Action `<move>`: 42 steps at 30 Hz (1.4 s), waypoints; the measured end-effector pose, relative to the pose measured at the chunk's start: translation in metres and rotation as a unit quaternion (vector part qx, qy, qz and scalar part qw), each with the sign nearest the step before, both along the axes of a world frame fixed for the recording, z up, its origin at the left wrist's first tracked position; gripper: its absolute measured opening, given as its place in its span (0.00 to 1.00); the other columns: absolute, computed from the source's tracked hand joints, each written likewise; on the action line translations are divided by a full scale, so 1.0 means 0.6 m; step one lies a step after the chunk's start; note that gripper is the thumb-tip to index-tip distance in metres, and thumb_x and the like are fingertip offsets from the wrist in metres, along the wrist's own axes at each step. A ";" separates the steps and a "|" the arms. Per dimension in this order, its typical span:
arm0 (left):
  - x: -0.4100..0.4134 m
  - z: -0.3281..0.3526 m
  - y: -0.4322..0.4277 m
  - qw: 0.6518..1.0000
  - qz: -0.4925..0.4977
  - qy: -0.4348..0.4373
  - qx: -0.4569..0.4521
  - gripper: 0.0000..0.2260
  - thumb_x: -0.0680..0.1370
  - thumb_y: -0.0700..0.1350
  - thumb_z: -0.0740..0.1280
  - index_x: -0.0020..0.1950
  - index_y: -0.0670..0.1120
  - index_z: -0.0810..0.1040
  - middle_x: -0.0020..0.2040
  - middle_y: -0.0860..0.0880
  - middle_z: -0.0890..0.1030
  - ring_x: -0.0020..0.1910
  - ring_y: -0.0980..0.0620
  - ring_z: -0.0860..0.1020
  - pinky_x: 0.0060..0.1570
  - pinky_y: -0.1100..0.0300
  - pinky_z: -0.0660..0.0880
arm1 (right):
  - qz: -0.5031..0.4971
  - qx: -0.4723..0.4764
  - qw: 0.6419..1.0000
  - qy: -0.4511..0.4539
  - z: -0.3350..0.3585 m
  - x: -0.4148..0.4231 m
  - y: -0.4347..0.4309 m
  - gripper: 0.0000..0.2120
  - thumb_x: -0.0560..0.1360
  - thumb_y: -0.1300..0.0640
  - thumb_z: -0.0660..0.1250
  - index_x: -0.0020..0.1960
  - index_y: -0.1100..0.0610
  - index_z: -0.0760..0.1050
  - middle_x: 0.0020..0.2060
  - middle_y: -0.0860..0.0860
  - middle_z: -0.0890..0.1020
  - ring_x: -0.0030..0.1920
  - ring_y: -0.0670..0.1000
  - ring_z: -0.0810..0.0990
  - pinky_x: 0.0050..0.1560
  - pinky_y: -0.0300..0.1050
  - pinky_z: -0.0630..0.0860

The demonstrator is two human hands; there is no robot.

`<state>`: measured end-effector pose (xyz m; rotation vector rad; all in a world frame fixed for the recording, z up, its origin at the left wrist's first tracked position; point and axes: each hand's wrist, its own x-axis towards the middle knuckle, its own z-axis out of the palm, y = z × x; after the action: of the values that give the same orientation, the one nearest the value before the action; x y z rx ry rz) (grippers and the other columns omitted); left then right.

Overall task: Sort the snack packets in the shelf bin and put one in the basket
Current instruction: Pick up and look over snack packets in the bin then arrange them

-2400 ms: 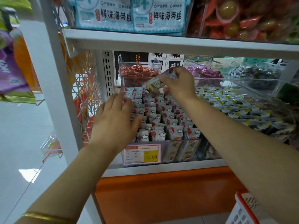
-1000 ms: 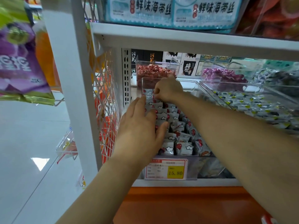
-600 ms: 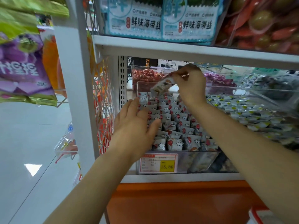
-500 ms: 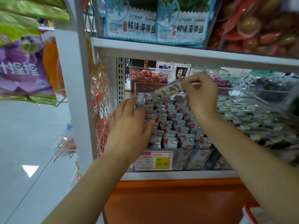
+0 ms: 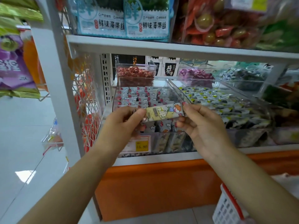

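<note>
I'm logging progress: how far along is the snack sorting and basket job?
Done: packets in the shelf bin stand in neat rows. In hand: one packet is pinched at its ends by the left grip and right grip, in front of the bin. Left: dropping it into the basket at lower right.

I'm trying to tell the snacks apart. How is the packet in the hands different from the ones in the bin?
The held packet shows a yellow-green face with a cartoon figure; the bin packets show grey with red dots and white clouds. The held packet lies sideways, pinched at its ends by the left hand and right hand; the bin packets stand packed in rows. Both are small sealed wrappers.
</note>
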<state>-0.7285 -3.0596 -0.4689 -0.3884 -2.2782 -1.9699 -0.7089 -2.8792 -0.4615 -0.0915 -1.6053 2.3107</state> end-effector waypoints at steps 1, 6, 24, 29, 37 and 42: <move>0.001 0.001 0.000 0.999 -0.015 -0.021 0.038 0.10 0.77 0.48 0.63 0.46 0.44 0.80 0.34 0.47 0.79 0.32 0.54 0.78 0.34 0.60 0.78 | 0.001 0.008 1.000 -0.005 -0.002 0.001 0.004 0.07 0.74 0.62 0.67 0.38 0.59 0.79 0.30 0.51 0.81 0.28 0.46 0.79 0.29 0.37 0.77; 0.000 0.003 -0.002 0.972 -0.041 -0.130 0.191 0.18 0.78 0.46 0.62 0.30 0.46 0.83 0.26 0.50 0.76 0.26 0.57 0.73 0.29 0.69 0.75 | 0.030 -0.024 0.998 -0.042 -0.004 0.000 0.012 0.06 0.71 0.63 0.68 0.37 0.58 0.81 0.26 0.52 0.78 0.24 0.45 0.76 0.23 0.36 0.73; -0.006 0.011 0.001 0.888 -0.089 -0.252 0.375 0.04 0.70 0.41 0.66 0.39 0.42 0.78 0.29 0.47 0.78 0.25 0.57 0.76 0.25 0.68 0.74 | 0.027 -0.069 0.994 -0.076 -0.014 -0.012 0.015 0.06 0.76 0.64 0.64 0.41 0.60 0.78 0.26 0.52 0.80 0.24 0.45 0.77 0.24 0.35 0.74; -0.006 0.011 -0.004 0.941 -0.097 -0.192 0.261 0.10 0.70 0.44 0.66 0.45 0.44 0.85 0.34 0.48 0.81 0.30 0.55 0.77 0.31 0.66 0.77 | 0.037 0.007 0.998 -0.042 -0.012 -0.006 0.013 0.06 0.73 0.55 0.67 0.42 0.58 0.77 0.34 0.52 0.82 0.32 0.50 0.82 0.28 0.41 0.77; -0.003 0.010 -0.004 0.979 -0.075 -0.116 0.151 0.11 0.76 0.39 0.64 0.54 0.49 0.81 0.48 0.49 0.84 0.45 0.53 0.83 0.43 0.66 0.78 | 0.038 0.138 0.990 0.000 -0.022 -0.010 0.015 0.08 0.75 0.66 0.66 0.52 0.58 0.77 0.50 0.56 0.81 0.41 0.49 0.84 0.39 0.38 0.79; -0.002 0.004 -0.004 0.998 -0.035 -0.056 0.023 0.13 0.76 0.40 0.66 0.58 0.51 0.80 0.47 0.51 0.85 0.45 0.56 0.83 0.46 0.66 0.79 | 0.038 0.183 0.982 0.015 -0.025 -0.012 0.009 0.09 0.75 0.64 0.67 0.51 0.56 0.82 0.46 0.52 0.84 0.46 0.48 0.84 0.43 0.40 0.80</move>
<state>-0.7299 -3.0621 -0.4666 -0.3677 -2.3098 -2.1266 -0.7162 -2.8738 -0.4765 0.0900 -2.0169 2.0173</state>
